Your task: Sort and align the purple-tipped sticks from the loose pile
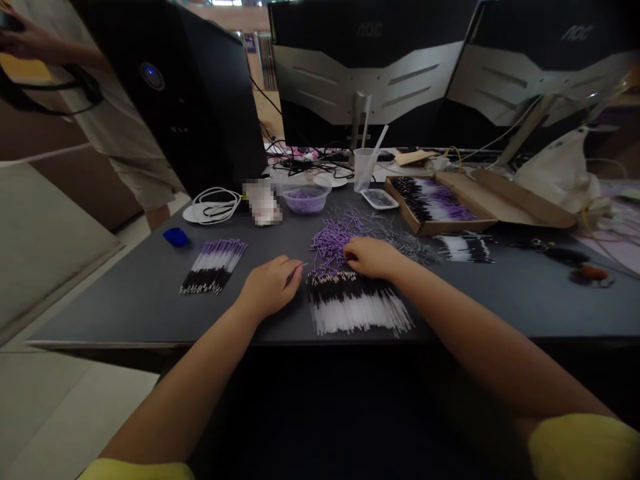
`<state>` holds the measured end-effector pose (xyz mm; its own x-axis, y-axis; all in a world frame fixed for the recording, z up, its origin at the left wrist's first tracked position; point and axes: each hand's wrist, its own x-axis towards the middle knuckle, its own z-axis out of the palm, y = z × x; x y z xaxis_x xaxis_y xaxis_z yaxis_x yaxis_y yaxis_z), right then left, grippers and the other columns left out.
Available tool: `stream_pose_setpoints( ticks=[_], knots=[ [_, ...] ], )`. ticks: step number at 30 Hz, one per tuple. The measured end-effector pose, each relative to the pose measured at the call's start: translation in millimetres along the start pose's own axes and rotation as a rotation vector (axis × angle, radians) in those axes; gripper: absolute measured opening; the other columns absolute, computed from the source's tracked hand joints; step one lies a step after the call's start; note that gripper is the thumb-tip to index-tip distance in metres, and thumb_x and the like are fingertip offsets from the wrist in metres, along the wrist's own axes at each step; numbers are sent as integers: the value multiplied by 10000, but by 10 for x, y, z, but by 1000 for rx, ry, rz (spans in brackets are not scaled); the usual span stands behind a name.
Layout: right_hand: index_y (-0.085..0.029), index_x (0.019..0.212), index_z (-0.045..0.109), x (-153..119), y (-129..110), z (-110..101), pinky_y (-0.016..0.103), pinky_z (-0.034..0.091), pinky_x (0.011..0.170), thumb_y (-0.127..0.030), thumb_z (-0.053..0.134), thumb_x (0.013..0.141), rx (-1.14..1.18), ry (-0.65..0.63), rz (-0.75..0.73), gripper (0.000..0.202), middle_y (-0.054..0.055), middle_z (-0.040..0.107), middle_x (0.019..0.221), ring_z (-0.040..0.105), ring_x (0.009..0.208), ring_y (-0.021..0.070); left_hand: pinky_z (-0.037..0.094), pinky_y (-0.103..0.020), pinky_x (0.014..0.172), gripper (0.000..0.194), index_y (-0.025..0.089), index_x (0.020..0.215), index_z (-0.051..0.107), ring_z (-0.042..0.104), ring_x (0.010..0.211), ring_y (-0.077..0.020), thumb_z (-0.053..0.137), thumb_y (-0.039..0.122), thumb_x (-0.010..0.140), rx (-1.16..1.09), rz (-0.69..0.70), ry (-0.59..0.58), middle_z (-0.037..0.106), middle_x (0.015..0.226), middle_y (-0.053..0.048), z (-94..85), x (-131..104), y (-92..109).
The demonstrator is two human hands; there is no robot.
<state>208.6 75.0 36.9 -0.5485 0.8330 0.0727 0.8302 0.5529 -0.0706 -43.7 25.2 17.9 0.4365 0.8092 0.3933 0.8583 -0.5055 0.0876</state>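
My left hand [273,287] is closed around a thin small piece whose tip shows between thumb and finger; what it is cannot be made out. My right hand [373,258] is closed at the right edge of a heap of small purple pieces [330,239], its fingertips hidden. Just below it lies a wide row of black-and-clear sticks [357,303], side by side with pale tips facing away from me. To the left of my left hand rests a bundle of purple, white and black sticks [215,265]. Grey thin pieces [410,241] are scattered behind my right hand.
Behind the heap stand a bowl of purple pieces [306,199], a cup [363,170] and a small white tray [379,199]. An open cardboard box [417,223] holds more sticks. Monitors and a black computer case line the back. A person stands at left.
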Motion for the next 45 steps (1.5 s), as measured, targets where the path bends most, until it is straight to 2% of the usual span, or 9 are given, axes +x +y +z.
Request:
stream_pose_setpoints(
  ticks=[4,10,14,17,22,26,31,36,45],
  knots=[
    [-187,858,636,-53,31,-6,273,413,692,-204,544,820,47,48,41,101,80,648,969,599,869,198,449,-257,653,359,207,1168,641,611,750,-160,394,325,936,13,-14,-23,648,852,-44,1,-4,11],
    [-195,837,618,-107,95,20,270,411,709,-190,565,807,206,117,49,61,44,675,897,603,843,185,461,-264,664,350,211,1134,655,624,786,-170,399,334,930,9,-15,-57,666,904,-52,19,-1,0],
    [-183,845,628,-217,41,-69,258,411,676,-175,563,818,330,195,14,70,38,675,841,588,747,154,471,-270,672,345,207,1153,647,627,782,-167,412,318,925,18,3,-59,673,901,-50,-11,-7,8],
    [-178,862,647,-389,-58,-166,249,410,640,-180,564,838,427,264,-2,87,30,673,800,570,692,138,476,-273,669,345,203,1173,635,624,765,-165,411,307,932,19,53,-30,674,867,-47,-71,-21,65],
    [-192,884,660,-719,-216,-253,243,426,620,-194,569,855,547,336,-14,95,26,681,826,587,700,133,491,-286,694,336,151,1175,616,616,785,-167,405,260,938,-64,220,61,670,858,-69,-176,-58,251],
    [-203,911,670,-907,-321,-320,242,450,655,-217,592,859,586,328,-56,95,21,688,849,609,734,130,492,-281,671,311,153,1170,607,606,765,-159,427,234,929,-137,337,84,667,864,-74,-249,-97,405],
    [-204,920,671,-1031,-446,-421,233,464,676,-215,588,870,619,309,-174,97,19,683,842,613,730,119,486,-269,648,304,156,1183,592,600,763,-154,439,199,924,-199,399,86,663,870,-73,-366,-168,520],
    [-209,927,673,-1056,-496,-431,243,471,671,-211,575,873,596,319,-195,111,32,692,847,622,737,134,490,-261,649,299,162,1169,598,609,767,-153,436,196,920,-218,404,83,664,868,-77,-421,-198,546],
    [-209,933,676,-1049,-482,-417,240,470,665,-188,579,857,561,317,-155,125,30,699,860,625,738,132,502,-282,667,277,162,1138,606,610,781,-159,437,193,920,-219,416,73,671,886,-74,-361,-166,513]
  ],
)
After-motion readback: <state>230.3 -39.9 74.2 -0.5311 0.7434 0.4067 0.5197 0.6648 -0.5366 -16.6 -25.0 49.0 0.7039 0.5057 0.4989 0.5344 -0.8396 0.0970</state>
